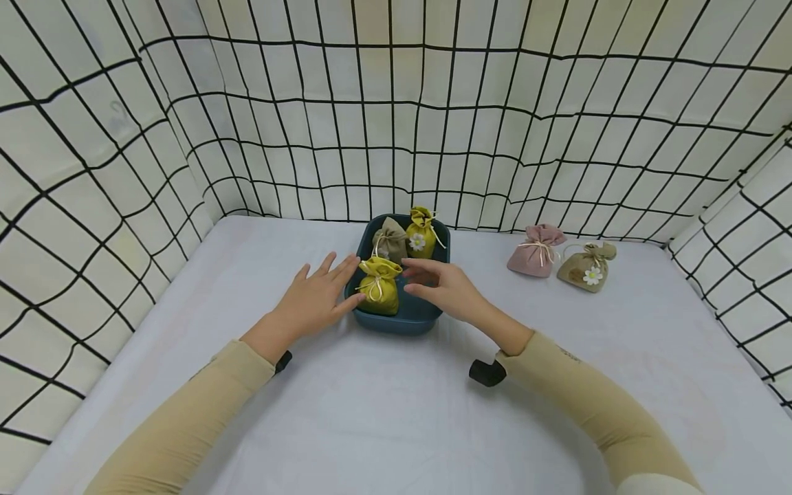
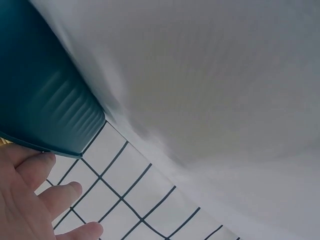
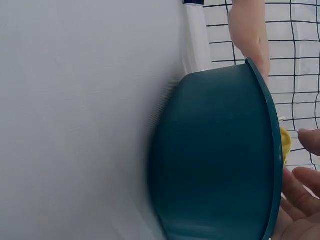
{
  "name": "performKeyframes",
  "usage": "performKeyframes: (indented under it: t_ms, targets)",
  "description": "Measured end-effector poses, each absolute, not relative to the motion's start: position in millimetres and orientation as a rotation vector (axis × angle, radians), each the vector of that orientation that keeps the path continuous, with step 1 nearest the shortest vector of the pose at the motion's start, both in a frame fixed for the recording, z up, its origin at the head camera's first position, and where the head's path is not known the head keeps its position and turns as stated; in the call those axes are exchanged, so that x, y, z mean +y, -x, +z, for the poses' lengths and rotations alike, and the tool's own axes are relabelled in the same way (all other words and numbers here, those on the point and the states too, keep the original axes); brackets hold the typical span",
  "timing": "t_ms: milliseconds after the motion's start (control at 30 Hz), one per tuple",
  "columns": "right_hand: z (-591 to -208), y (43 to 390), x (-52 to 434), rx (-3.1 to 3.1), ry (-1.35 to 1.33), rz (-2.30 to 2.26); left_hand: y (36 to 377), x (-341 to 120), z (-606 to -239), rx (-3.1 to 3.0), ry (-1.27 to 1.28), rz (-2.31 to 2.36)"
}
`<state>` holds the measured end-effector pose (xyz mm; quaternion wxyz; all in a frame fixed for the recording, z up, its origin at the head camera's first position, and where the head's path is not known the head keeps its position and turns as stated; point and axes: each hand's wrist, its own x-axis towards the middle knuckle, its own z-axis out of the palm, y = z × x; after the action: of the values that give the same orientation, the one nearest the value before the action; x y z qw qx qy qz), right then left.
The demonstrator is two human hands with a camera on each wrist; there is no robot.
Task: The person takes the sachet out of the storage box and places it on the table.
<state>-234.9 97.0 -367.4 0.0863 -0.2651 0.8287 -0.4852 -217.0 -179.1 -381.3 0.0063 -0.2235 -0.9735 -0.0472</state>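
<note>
A dark teal plastic basin (image 1: 396, 326) stands on the white table. In it sit a beige drawstring pouch (image 1: 390, 242), a yellow pouch with a white flower (image 1: 422, 234) and, in front, another yellow pouch (image 1: 380, 295) tied with a pale cord. My left hand (image 1: 312, 299) is at the basin's left rim with fingers spread, its thumb tip close to the front yellow pouch; whether they touch I cannot tell. Over the right side of the basin, my right hand (image 1: 448, 290) has loosely bent fingers and holds nothing. In the right wrist view a bit of yellow pouch (image 3: 285, 142) shows past the rim.
To the right on the table lie a pink drawstring pouch (image 1: 535, 252) and a beige pouch with a white flower (image 1: 584, 268). White walls with black grid netting (image 1: 396, 124) enclose the back and sides. White cloth (image 1: 371, 412) covers the table.
</note>
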Motion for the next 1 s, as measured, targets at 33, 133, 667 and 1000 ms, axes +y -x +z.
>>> performKeyframes:
  t_ms: [33,133,667,1000]
  targets:
    - [-366.3,235.5,95.9,2.478,0.775,-1.417,217.1,-178.7,-381.3,-3.045,0.7,-0.149]
    - [-364.5,238.4,92.8,2.485,0.733,-1.34,216.9,-178.0,-381.1,-3.045,0.7,-0.155]
    - [-366.3,253.9,77.2,2.463,0.719,-1.19,215.9,-178.1,-381.6,-3.062,0.688,-0.163]
    - [-366.6,266.6,70.4,2.366,0.706,-1.231,217.6,-178.6,-381.5,-3.063,0.691,-0.171]
